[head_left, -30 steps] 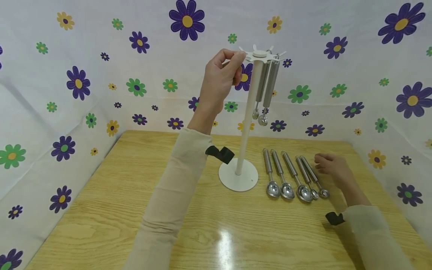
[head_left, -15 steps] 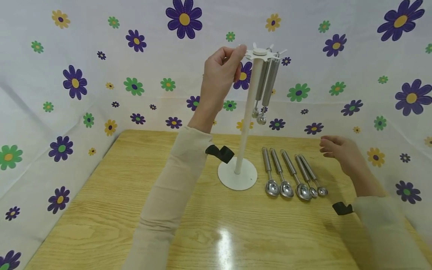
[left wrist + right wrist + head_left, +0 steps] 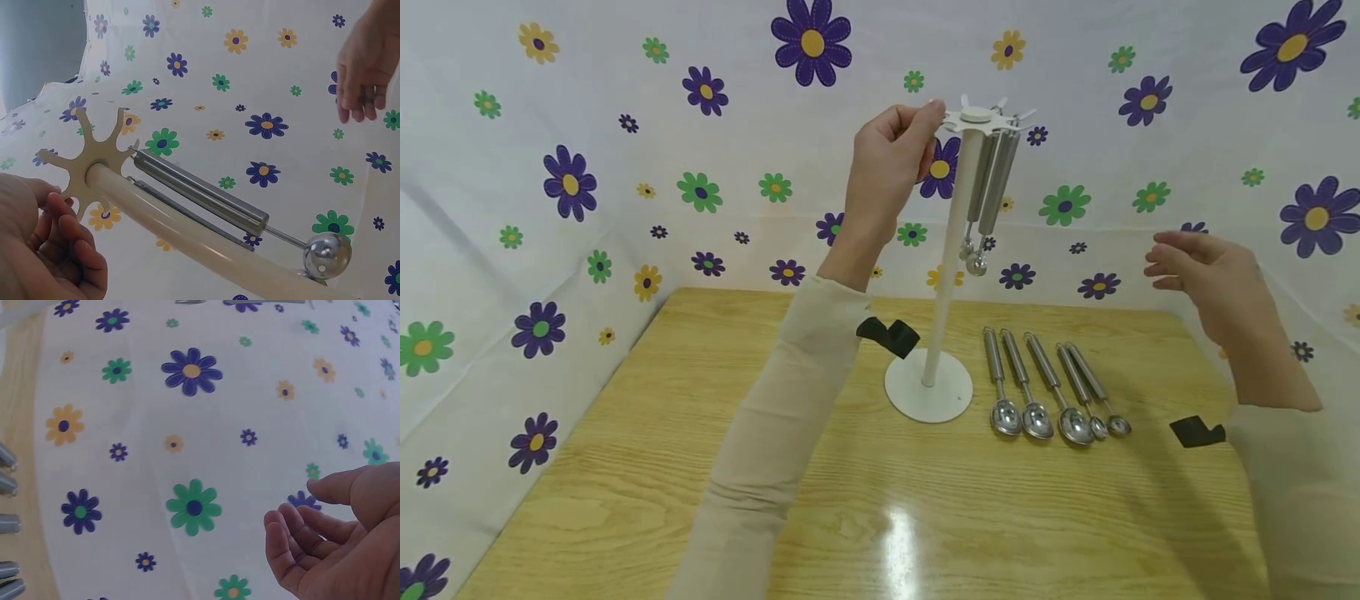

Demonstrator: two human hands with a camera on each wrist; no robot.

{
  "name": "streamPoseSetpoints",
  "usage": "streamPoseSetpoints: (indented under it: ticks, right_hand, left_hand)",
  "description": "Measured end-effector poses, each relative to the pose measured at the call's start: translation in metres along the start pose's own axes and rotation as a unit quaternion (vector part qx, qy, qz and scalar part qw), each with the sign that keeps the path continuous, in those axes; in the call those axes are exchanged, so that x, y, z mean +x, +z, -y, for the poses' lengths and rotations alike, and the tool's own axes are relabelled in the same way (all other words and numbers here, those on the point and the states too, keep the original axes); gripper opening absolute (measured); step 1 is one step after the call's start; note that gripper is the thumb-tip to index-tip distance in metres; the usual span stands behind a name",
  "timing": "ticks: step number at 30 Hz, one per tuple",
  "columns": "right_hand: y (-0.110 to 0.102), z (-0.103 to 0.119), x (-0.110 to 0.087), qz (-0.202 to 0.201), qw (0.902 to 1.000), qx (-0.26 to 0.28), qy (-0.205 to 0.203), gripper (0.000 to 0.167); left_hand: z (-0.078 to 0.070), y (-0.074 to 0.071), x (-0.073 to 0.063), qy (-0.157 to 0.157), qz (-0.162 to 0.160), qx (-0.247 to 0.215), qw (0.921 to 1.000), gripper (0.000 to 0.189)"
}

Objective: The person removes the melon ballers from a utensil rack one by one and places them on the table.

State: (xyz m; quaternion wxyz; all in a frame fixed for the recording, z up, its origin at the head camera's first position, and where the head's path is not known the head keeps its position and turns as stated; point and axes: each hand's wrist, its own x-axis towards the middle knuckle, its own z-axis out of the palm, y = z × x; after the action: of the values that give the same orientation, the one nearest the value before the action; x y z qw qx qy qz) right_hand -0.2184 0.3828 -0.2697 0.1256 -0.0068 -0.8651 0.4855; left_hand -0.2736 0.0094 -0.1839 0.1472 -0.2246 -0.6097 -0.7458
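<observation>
A white rack (image 3: 947, 275) with a round base, a tall pole and a hooked top stands on the table. My left hand (image 3: 887, 171) holds one of the top's hook arms between thumb and fingers, as the left wrist view also shows. Two steel measuring spoons (image 3: 1002, 179) hang from hooks on the rack's right side, bowls down; one partly covers the other. Right of the base lie several more measuring spoons (image 3: 1006, 417) in a row, handles pointing away from me. My right hand (image 3: 1225, 287) is raised at the right, holding nothing, its fingers loosely bent (image 3: 309, 540).
The wooden table (image 3: 700, 433) ends at a white cloth wall (image 3: 730, 142) printed with flowers, which also closes in both sides. A black wrist strap piece (image 3: 891, 336) juts from the left sleeve near the pole.
My right hand has risen from beside the lying spoons and moved right, away from them. The hanging spoons have shifted slightly left. My left hand stays at the rack's top.
</observation>
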Motion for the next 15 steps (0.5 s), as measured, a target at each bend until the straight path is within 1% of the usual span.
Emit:
streamPoseSetpoints:
  ticks: [4, 7, 10, 11, 15]
  right_hand:
    - [-0.01, 0.029, 0.003, -0.03, 0.9985, 0.044, -0.009, 0.048]
    - [-0.019, 0.045, 0.006, -0.053, 0.992, 0.112, -0.022, 0.038]
    - [-0.026, 0.054, 0.008, -0.068, 0.9799, 0.183, -0.039, 0.025]
    - [-0.028, 0.056, 0.008, -0.07, 0.9737, 0.212, -0.046, 0.021]
    - [-0.031, 0.058, 0.01, -0.066, 0.9517, 0.291, -0.071, 0.016]
  left_hand:
    - [0.0, 0.0, 0.0, 0.006, 0.002, -0.002, 1.0, 0.022]
    - [0.001, 0.0, 0.0, 0.01, 0.001, -0.009, 0.9999, 0.02]
    - [0.002, 0.001, 0.0, 0.011, 0.0, -0.013, 0.9999, 0.018]
    - [0.002, 0.002, 0.0, 0.01, 0.0, -0.013, 0.9999, 0.018]
    - [0.003, 0.003, 0.0, 0.009, -0.002, -0.013, 0.9999, 0.018]
